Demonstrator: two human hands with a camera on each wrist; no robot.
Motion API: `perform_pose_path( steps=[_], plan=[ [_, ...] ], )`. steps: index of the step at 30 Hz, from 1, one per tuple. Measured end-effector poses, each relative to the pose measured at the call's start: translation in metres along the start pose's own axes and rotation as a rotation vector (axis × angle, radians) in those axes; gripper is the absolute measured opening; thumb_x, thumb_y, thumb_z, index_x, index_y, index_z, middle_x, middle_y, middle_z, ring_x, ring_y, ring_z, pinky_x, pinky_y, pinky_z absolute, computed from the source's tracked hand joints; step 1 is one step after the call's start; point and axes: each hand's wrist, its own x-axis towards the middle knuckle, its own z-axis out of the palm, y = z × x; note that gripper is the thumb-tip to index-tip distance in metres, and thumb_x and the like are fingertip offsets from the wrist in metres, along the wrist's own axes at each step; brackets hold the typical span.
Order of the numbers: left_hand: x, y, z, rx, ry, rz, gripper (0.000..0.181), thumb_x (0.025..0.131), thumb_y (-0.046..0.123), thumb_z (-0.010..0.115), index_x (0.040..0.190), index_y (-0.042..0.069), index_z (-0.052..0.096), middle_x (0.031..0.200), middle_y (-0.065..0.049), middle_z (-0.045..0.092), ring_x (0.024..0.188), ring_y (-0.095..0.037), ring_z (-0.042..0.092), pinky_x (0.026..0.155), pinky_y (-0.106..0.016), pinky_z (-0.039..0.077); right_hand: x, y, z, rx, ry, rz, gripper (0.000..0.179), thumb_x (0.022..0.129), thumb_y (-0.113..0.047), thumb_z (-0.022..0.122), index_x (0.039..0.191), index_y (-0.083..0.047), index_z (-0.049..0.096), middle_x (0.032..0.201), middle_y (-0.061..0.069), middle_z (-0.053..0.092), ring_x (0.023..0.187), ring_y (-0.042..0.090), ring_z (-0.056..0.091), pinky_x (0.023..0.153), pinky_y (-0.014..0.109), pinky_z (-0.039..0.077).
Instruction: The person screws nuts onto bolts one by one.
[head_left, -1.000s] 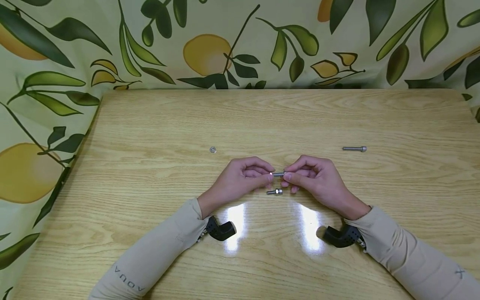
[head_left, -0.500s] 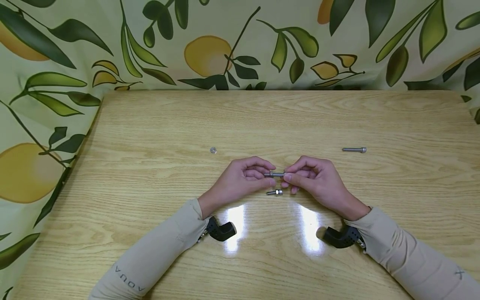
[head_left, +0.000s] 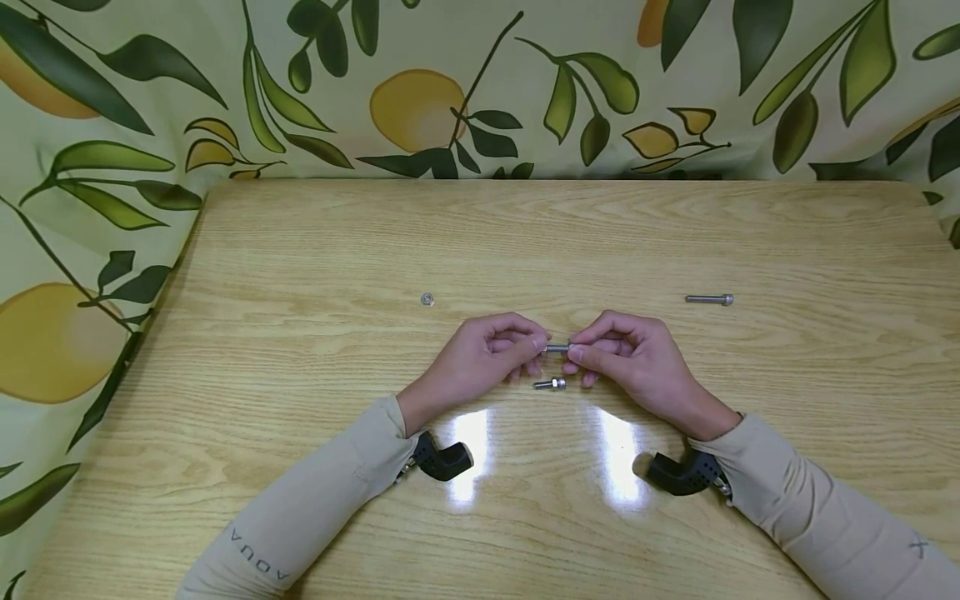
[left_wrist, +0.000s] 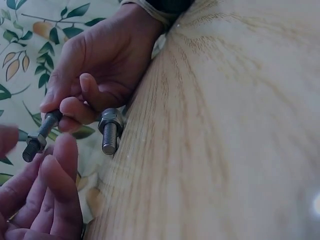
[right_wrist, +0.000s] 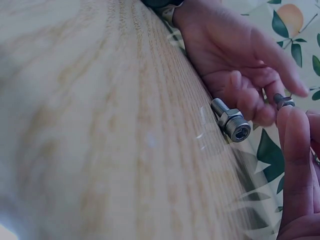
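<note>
My right hand (head_left: pixel 630 354) pinches the head end of a socket-head bolt (head_left: pixel 557 347), holding it level above the table. A hex nut (left_wrist: pixel 35 141) is threaded near the bolt's free end. My left hand (head_left: pixel 483 350) has its curled fingers around the nut; in the left wrist view its blurred thumb (left_wrist: pixel 7 140) is slightly off the bolt. From the head view, that thumb covers the nut. Just below the hands, a second bolt (head_left: pixel 542 385) with a nut (right_wrist: pixel 230 117) on it lies on the table.
The wood-grain table (head_left: pixel 315 250) also bears a loose nut (head_left: pixel 427 299) at the back left and a longer bare bolt (head_left: pixel 709 299) at the back right. Fruit-and-leaf patterned cloth (head_left: pixel 570 33) borders the table at the back and left.
The left thumb opened away from the nut half a second ago, uncovering it, and has now swung up over it. The right hand keeps its pinch on the bolt.
</note>
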Motion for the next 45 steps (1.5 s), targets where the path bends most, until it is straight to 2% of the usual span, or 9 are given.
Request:
perform_pose_path(
  steps=[3,8,10,16,23,30,36,41,45],
  plan=[
    [0.0008,-0.0006,-0.0002,-0.021,-0.008,-0.009,0.024,0.097,0.032,0.061,0.108,0.012,0.069,0.089,-0.011,0.074,0.071,-0.016,0.066,0.061,-0.026,0.054,0.0001,-0.0001,-0.0002,-0.009,-0.001,0.002,0.013,0.092,-0.006,0.065,0.101,0.003,0.063,0.086,0.005,0.077,0.076,0.016,0.075,0.061,0.031,0.06],
    [0.0003,-0.0012,-0.0011,-0.014,0.003,-0.001,0.029,0.087,0.027,0.074,0.113,0.015,0.068,0.096,-0.007,0.073,0.081,-0.014,0.068,0.074,-0.026,0.057,0.0006,-0.0001,-0.0007,-0.007,-0.001,0.0,0.013,0.092,-0.006,0.065,0.101,0.003,0.063,0.086,0.011,0.077,0.074,0.017,0.074,0.061,0.03,0.06],
    [0.0003,-0.0008,-0.0011,-0.001,0.009,0.001,0.032,0.087,0.028,0.074,0.115,0.016,0.067,0.098,-0.005,0.073,0.085,-0.014,0.069,0.077,-0.026,0.058,0.0006,-0.0001,-0.0007,-0.005,0.0,0.001,0.013,0.092,-0.006,0.065,0.101,0.003,0.062,0.086,0.012,0.076,0.074,0.017,0.074,0.061,0.03,0.06],
    [0.0011,0.0009,-0.0006,-0.007,-0.003,-0.011,0.026,0.096,0.034,0.062,0.109,0.013,0.069,0.089,-0.01,0.074,0.071,-0.016,0.066,0.061,-0.026,0.054,0.0005,-0.0009,-0.0004,-0.011,0.003,0.009,0.013,0.092,-0.007,0.066,0.1,0.003,0.063,0.086,0.008,0.077,0.076,0.016,0.075,0.061,0.031,0.06],
    [0.0001,0.0,-0.0009,0.004,0.024,-0.012,0.03,0.086,0.028,0.075,0.113,0.014,0.07,0.1,-0.004,0.073,0.085,-0.012,0.07,0.078,-0.024,0.058,0.0,-0.0018,-0.0003,-0.034,0.002,0.005,0.014,0.092,-0.007,0.066,0.101,0.003,0.063,0.087,0.014,0.076,0.073,0.017,0.074,0.061,0.03,0.06],
    [0.0005,-0.0003,0.0003,-0.004,0.005,-0.007,0.023,0.094,0.031,0.065,0.106,0.013,0.072,0.089,-0.009,0.074,0.069,-0.015,0.065,0.059,-0.023,0.053,-0.0002,-0.0004,0.0003,-0.026,0.004,0.007,0.014,0.092,-0.007,0.066,0.1,0.003,0.063,0.086,0.013,0.076,0.073,0.017,0.074,0.061,0.031,0.06],
    [-0.0007,-0.0006,-0.0003,-0.012,0.002,0.007,0.033,0.086,0.024,0.075,0.115,0.012,0.067,0.104,-0.005,0.073,0.086,-0.012,0.071,0.079,-0.024,0.058,-0.0003,0.0001,0.0003,-0.02,-0.001,0.004,0.013,0.092,-0.007,0.066,0.1,0.003,0.063,0.086,0.015,0.076,0.072,0.017,0.073,0.06,0.03,0.059],
    [-0.0008,-0.0001,-0.0001,0.004,-0.005,-0.007,0.027,0.093,0.032,0.066,0.112,0.014,0.068,0.091,-0.008,0.074,0.072,-0.013,0.066,0.063,-0.024,0.054,-0.0005,0.0001,0.0004,-0.023,0.001,0.01,0.013,0.091,-0.007,0.066,0.1,0.003,0.063,0.086,0.014,0.076,0.073,0.018,0.074,0.061,0.031,0.059],
    [-0.001,0.0,0.0,-0.012,-0.012,-0.001,0.03,0.088,0.025,0.073,0.114,0.012,0.067,0.099,-0.006,0.074,0.078,-0.012,0.068,0.071,-0.024,0.057,-0.0007,0.0,0.0003,-0.027,0.0,0.009,0.013,0.092,-0.007,0.066,0.1,0.002,0.063,0.086,0.015,0.076,0.072,0.018,0.074,0.06,0.03,0.059]
  ],
)
